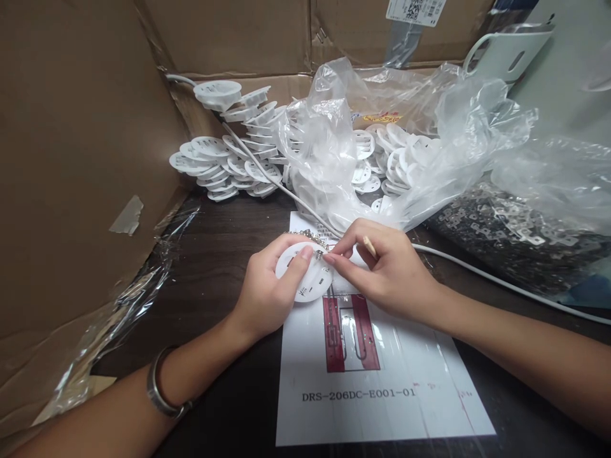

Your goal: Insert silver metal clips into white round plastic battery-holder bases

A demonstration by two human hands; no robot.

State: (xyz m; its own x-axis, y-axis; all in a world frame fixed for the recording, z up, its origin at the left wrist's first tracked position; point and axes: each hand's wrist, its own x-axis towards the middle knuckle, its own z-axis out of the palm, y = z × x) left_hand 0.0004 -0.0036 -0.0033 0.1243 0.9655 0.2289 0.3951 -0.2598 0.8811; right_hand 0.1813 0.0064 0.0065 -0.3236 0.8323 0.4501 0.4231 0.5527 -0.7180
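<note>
My left hand (274, 283) grips a round white plastic disc (310, 286), its thumb flat across the top face. The disc has slots and small markings, and a small metal clip (319, 254) sits near its right edge. My right hand (377, 267) is closed in a pinch, thumb and index fingertips right beside that clip. Whether the fingertips hold another small part is too small to tell. A thin wooden stick (369, 247) is tucked between the curled fingers of this hand. Several small metal pieces (315, 238) lie just behind the disc, partly hidden by it.
A printed sheet (382, 413) lies under my hands on the dark table (214, 381). Behind are stacked white discs (205, 152) and a clear plastic bag (329, 127) with more. A bag of metal clips (515, 222) stands right. A white cable (477, 270) crosses the table. Cardboard (86, 159) walls the left.
</note>
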